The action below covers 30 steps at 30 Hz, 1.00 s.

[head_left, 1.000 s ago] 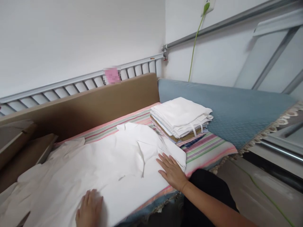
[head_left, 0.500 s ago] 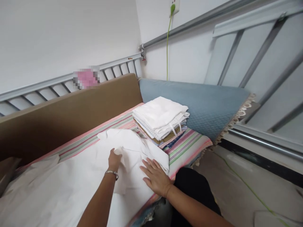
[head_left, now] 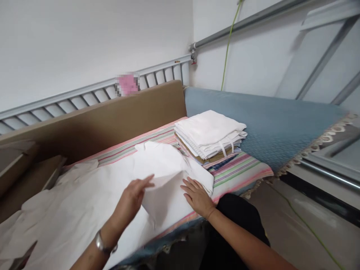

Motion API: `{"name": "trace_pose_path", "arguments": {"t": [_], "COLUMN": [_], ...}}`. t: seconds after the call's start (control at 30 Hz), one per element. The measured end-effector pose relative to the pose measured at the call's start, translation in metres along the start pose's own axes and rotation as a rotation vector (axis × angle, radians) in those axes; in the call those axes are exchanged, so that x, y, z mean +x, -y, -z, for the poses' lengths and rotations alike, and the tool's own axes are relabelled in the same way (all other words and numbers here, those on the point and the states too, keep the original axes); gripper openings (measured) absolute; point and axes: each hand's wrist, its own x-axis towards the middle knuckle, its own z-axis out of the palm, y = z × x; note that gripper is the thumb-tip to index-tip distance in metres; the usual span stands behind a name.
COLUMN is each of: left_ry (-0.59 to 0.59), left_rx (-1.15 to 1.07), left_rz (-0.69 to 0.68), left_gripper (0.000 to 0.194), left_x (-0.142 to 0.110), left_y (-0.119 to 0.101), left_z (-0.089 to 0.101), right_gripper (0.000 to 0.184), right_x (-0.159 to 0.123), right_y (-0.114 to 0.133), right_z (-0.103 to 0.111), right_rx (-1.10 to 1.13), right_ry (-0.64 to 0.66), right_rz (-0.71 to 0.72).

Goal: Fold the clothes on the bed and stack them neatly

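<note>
A large white cloth (head_left: 92, 198) lies spread and creased over the bed, reaching toward the lower left. My left hand (head_left: 135, 194) pinches a raised flap of it between thumb and fingers, and that flap stands up in a fold with shadow beneath. On the cloth's right part, close to the bed's front edge, my right hand (head_left: 198, 197) rests palm down, fingers stretched out. Just beyond the right hand sits a stack of folded fabrics (head_left: 209, 129), white on top with brown and dark blue layers below.
A striped sheet (head_left: 242, 168) covers the bed. Behind it stands a brown board (head_left: 135, 108), and a blue quilted cover (head_left: 261, 116) with lace trim hangs at the right. Cardboard pieces (head_left: 36, 176) lie at the left. A green cord (head_left: 227, 52) runs down the wall.
My left hand has lifted the cloth's flap higher, opening a larger fold. The right hand stays flat on the cloth. The view has turned left.
</note>
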Motion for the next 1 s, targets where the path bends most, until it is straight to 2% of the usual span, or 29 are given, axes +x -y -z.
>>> {"name": "trace_pose_path", "arguments": {"t": [0.07, 0.17, 0.27, 0.37, 0.43, 0.53, 0.6, 0.63, 0.7, 0.73, 0.8, 0.87, 0.93, 1.0], "left_ry": [0.039, 0.044, 0.027, -0.042, -0.125, -0.314, -0.381, -0.37, -0.31, -0.27, -0.189, -0.153, -0.217, -0.344], "left_rx": [0.045, 0.034, -0.049, -0.172, -0.289, -0.527, -0.766, -0.926, -1.269, -1.425, -1.651, -1.75, -1.74, -1.625], "left_rz": [-0.055, -0.027, 0.042, 0.139, 0.303, 0.729, 1.056, 1.189, 1.358, 1.376, 1.315, 1.251, 1.212, 1.176], "left_gripper": [0.042, 0.031, 0.027, 0.03, 0.034, 0.034, 0.04, 0.043, 0.048, 0.05, 0.054, 0.055, 0.047, 0.04], "left_x": [-0.043, -0.097, -0.13, -0.149, -0.159, -0.175, -0.182, -0.183, -0.182, -0.179, -0.17, -0.16, -0.146, -0.125], "left_y": [0.001, 0.005, 0.004, 0.002, 0.005, 0.015, 0.02, 0.02, 0.014, 0.009, -0.003, -0.012, -0.015, -0.014], "left_z": [-0.014, -0.054, -0.093, -0.107, -0.104, -0.098, -0.101, -0.104, -0.114, -0.119, -0.128, -0.132, -0.132, -0.125], "right_gripper": [0.032, 0.028, 0.028, 0.03, 0.027, 0.024, 0.024, 0.025, 0.028, 0.029, 0.032, 0.035, 0.036, 0.037], "right_x": [-0.001, -0.001, -0.002, -0.007, -0.015, -0.026, -0.026, -0.023, -0.011, -0.004, 0.008, 0.014, 0.013, 0.008], "right_y": [0.001, 0.0, -0.003, -0.006, -0.005, 0.01, 0.026, 0.034, 0.047, 0.051, 0.05, 0.041, 0.027, 0.014], "right_z": [-0.001, -0.003, -0.006, -0.004, 0.001, 0.012, 0.018, 0.019, 0.018, 0.015, 0.006, -0.006, -0.02, -0.032], "right_rx": [-0.009, -0.042, -0.068, -0.041, 0.006, 0.093, 0.148, 0.166, 0.175, 0.166, 0.129, 0.09, 0.067, 0.072], "right_ry": [-0.02, -0.028, -0.026, -0.031, -0.084, -0.2, -0.217, -0.205, -0.153, -0.121, -0.062, -0.029, -0.035, -0.054], "right_rz": [0.005, 0.025, 0.066, 0.094, 0.069, 0.03, 0.068, 0.1, 0.149, 0.163, 0.169, 0.15, 0.113, 0.084]}}
